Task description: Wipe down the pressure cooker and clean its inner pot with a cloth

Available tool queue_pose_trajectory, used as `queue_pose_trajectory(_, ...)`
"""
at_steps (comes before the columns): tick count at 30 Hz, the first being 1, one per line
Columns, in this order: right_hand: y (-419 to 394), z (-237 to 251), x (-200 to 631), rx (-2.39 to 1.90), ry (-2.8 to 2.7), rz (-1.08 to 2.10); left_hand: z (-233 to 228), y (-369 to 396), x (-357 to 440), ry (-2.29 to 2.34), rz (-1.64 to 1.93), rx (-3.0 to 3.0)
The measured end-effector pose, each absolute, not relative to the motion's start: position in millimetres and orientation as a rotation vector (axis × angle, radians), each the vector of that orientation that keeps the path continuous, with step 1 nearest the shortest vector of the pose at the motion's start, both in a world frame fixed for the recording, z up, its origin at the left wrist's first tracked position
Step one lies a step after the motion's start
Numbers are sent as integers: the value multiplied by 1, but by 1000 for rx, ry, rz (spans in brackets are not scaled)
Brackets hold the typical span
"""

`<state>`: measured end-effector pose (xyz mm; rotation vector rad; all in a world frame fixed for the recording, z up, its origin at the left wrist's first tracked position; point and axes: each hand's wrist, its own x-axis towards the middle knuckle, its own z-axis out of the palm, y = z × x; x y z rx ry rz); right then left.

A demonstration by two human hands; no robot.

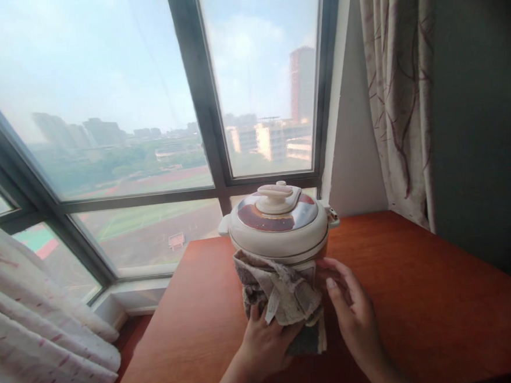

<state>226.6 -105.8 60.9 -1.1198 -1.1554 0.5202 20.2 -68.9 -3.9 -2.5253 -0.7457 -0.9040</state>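
Window glass in dark frames rises beyond both hands, with hazy buildings and a sports field outside. Reddish-brown table spreads beneath the hands and out to either side of them. A patterned curtain hangs far off to the right of the right hand, and a second pale curtain bunches well to the left of the left hand.

Just ahead of the hands a cream pot stands upright on the table, its lid on. A grey, crumpled cloth lies against the near side of the pot, directly over the left hand, whose fingers are curled into the folds and partly hidden by them. The right hand is loosely spread, thumb apart from the fingers, beside the cloth's right edge; whether its fingertips touch the pot I cannot tell. Two side handles jut out past the hands, and a pale knob tops the lid.
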Motion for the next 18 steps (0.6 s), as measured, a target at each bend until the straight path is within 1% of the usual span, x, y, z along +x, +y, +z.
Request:
queue_pose_trajectory(3,-111,54,231,-1136,-1124,541,8,-70,0,-648,-518,-2845)
queue_pose_trajectory(6,-115,48,234,-1155,-1101,544,27,-73,-8,-555,-309,-3078)
queue_pose_trajectory(11,-121,52,239,-1162,-1102,514,49,-84,4,-644,-423,-3294)
queue_pose_trajectory(14,-130,67,240,-1117,-1283,445,68,-90,15,-743,-547,-3437)
queue_pose_trajectory(16,-138,77,239,-1044,-1449,420,85,-93,21,-791,-558,-3568)
queue_pose_trajectory(18,-144,82,238,-958,-1573,506,104,-93,25,-824,-518,-3684)
